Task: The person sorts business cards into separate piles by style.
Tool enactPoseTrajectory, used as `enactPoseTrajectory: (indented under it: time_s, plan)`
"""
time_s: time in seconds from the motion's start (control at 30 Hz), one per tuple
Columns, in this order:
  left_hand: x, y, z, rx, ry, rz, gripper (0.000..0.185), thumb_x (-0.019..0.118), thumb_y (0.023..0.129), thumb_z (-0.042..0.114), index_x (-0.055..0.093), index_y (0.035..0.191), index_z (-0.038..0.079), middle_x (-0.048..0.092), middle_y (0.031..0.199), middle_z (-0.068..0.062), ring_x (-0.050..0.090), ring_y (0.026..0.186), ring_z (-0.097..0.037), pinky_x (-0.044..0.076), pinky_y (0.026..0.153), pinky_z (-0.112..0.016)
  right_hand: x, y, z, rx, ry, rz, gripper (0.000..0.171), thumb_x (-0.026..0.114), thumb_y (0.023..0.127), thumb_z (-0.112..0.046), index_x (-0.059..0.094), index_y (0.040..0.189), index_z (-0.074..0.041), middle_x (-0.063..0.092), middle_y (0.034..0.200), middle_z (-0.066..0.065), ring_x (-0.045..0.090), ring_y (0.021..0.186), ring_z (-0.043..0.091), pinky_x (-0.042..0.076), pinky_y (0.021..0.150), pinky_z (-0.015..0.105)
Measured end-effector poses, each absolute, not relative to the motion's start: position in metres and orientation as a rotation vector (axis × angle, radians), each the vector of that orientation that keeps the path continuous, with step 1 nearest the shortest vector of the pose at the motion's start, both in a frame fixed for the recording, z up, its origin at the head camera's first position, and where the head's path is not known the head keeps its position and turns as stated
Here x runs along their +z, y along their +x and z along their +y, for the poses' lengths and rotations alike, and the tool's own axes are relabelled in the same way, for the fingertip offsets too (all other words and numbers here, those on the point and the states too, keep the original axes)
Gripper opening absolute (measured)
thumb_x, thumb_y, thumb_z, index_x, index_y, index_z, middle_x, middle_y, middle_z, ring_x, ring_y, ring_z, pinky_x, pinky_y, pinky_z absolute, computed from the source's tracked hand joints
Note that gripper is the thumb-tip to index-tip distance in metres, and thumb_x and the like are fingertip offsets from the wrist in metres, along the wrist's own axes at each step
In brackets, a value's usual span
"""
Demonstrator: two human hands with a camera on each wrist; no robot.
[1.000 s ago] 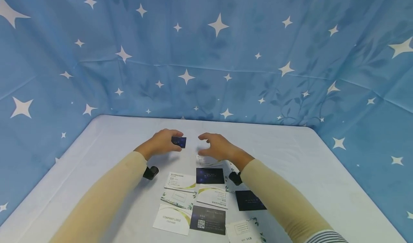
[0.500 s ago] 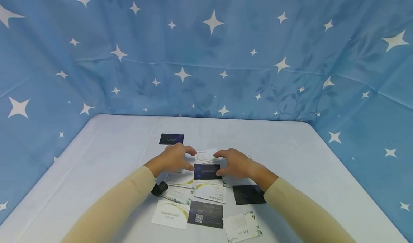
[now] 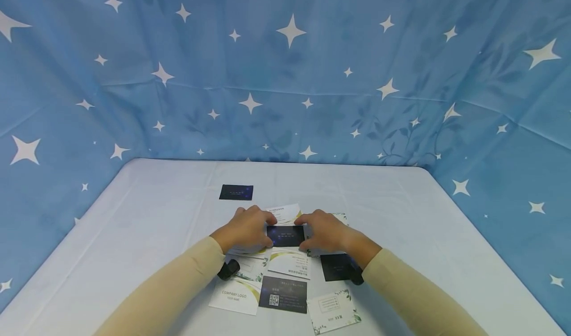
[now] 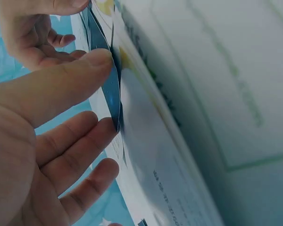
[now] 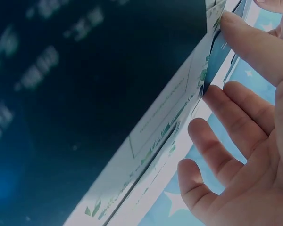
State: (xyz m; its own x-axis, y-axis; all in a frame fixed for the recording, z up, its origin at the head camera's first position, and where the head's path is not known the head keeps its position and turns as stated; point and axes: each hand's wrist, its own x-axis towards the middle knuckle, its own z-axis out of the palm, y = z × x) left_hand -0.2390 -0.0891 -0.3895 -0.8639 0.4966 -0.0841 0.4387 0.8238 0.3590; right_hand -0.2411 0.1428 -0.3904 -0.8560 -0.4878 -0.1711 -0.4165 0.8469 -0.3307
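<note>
A dark blue business card (image 3: 285, 236) lies in the middle of the spread of cards, between my two hands. My left hand (image 3: 247, 228) grips its left end, with the thumb (image 4: 80, 75) on the near edge and fingertips at the far edge. On the opposite end, my right hand (image 3: 328, 231) holds the same card between thumb and fingers. Seen from the left wrist, the card (image 4: 112, 96) looks slightly bowed. Just beyond it lies a white card (image 3: 285, 213) with a yellow curve, and a similar white card (image 3: 289, 262) lies on the near side.
Another dark card (image 3: 236, 192) lies apart at the back left. Nearer the front are a white logo card (image 3: 235, 296), a dark card with a QR code (image 3: 283, 295) and a leaf-patterned card (image 3: 333, 311). One dark card (image 3: 334, 267) sits partly beneath the right wrist.
The left hand has laid its dark card at the back left. Both hands have come toward the front and closed in on the ends of the middle dark card.
</note>
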Motion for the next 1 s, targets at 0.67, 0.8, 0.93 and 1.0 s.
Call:
enactPoseTrajectory:
  time_s: [0.67,0.8,0.93,1.0]
  plan:
    - [-0.392,-0.233,-0.086,0.463,0.763,2.906,0.050,0.086,0.078,0.033,0.072,0.122,0.015,0.068,0.111,0.001,0.052,0.102,-0.019,0.033,0.092,-0.048,-0.392,-0.239,0.142,-0.440,-0.685,2.813,0.057,0.084,0.081,-0.032,0.065,0.133,-0.015,0.063,0.123,0.005,0.055,0.113,0.024,0.044,0.096,0.047]
    - [-0.392,-0.231,-0.090,0.505,0.756,2.901,0.049,0.084,0.079,0.032,0.071,0.123,0.014,0.066,0.113,0.001,0.052,0.105,-0.020,0.032,0.094,-0.048,-0.392,-0.238,0.143,-0.451,-0.712,2.814,0.055,0.082,0.083,-0.032,0.064,0.133,-0.015,0.062,0.124,0.005,0.055,0.115,0.025,0.043,0.097,0.048]
    - [-0.388,-0.233,-0.097,0.564,0.729,2.902,0.048,0.083,0.081,0.032,0.071,0.124,0.015,0.065,0.115,0.001,0.052,0.111,-0.022,0.031,0.097,-0.048,-0.388,-0.240,0.140,-0.462,-0.751,2.828,0.053,0.080,0.086,-0.031,0.064,0.133,-0.014,0.062,0.125,0.005,0.054,0.117,0.025,0.043,0.098,0.047]
    - [-0.385,-0.236,-0.102,0.584,0.727,2.905,0.047,0.083,0.082,0.032,0.070,0.124,0.015,0.064,0.116,0.001,0.051,0.114,-0.023,0.031,0.098,-0.048,-0.384,-0.243,0.137,-0.469,-0.778,2.839,0.053,0.080,0.086,-0.030,0.064,0.133,-0.013,0.062,0.125,0.005,0.054,0.118,0.026,0.043,0.099,0.047]
